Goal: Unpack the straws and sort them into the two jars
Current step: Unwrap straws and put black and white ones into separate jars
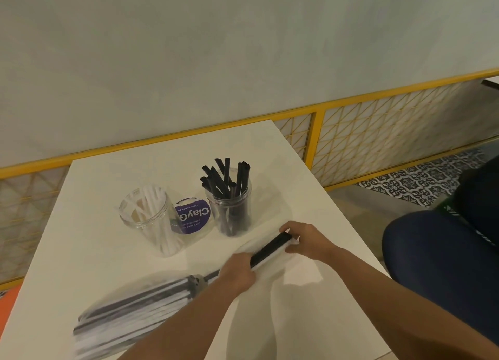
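nearest, by the near left corner of the table (pixel 270 154): a clear plastic pack (pixel 135 313) of mixed black and white straws, lying flat, blurred, its open end pointing toward the table's middle. just past that end, left hand (pixel 237 274), fingers curled round the near end of a small bundle (pixel 271 247) of black and white straws. bundle runs diagonally toward the right edge; can't tell if it touches the tabletop. right hand (pixel 310 241) grips its far end, fingers over the top, thumb under. both forearms come in from the near right corner. further back, mid-table, two clear jars standing upright, apart: white-straw jar (pixel 147 219) on the left, black-straw jar (pixel 229 213) on the right, straws sticking out above its rim. between them a round purple sticker (pixel 193 215) with white text, flat on the table, partly seen through the white-straw jar. off the right edge, a dark blue seat (pixel 432 265). beyond the far edge, a yellow-framed lattice panel (pixel 378 132) below a pale wall (pixel 243 49).
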Motion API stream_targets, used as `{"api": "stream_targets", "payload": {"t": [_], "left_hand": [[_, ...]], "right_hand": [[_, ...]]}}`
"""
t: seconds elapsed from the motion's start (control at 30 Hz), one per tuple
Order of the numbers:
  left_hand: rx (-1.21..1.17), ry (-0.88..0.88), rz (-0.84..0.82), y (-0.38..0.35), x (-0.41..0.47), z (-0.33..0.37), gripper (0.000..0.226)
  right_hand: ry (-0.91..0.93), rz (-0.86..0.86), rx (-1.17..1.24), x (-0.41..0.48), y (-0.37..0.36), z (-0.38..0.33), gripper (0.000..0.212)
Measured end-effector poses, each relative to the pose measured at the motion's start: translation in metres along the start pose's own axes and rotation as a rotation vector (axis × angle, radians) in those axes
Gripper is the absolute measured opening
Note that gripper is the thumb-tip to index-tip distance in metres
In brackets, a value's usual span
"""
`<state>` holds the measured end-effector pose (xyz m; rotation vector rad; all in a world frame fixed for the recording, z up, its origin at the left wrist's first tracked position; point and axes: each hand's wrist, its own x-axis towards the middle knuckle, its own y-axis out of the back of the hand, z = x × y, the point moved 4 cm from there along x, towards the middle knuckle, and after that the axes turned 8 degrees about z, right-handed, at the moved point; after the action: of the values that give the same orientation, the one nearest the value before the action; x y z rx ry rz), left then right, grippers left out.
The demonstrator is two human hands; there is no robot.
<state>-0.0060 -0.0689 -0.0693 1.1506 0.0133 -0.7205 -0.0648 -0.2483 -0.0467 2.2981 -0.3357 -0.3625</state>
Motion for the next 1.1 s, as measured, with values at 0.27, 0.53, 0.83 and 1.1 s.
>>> {"api": "stream_targets", "payload": {"t": [0.27,0.53,0.83,1.1], "left_hand": [[-0.452,0.007,-0.072,0.023,-0.002,0.002,0.043],[-0.953,-0.012,-0.202,0.044,-0.011,0.019,0.011],[-1.114,-0.125,-0.133,0.080,-0.016,0.040,0.008],[-1.237,-0.122,-0.024,0.100,-0.022,0.038,0.022]], "right_hand": [[0.027,-0.121,-0.169,-0.002,-0.009,0.000,0.025],[0.134,-0.031,-0.141,0.011,0.007,-0.048,0.023],[0.148,0.135,0.447,-0.005,0.042,-0.133,0.021],[0.177,0.308,0.284,0.006,0.032,-0.162,0.021]]}}
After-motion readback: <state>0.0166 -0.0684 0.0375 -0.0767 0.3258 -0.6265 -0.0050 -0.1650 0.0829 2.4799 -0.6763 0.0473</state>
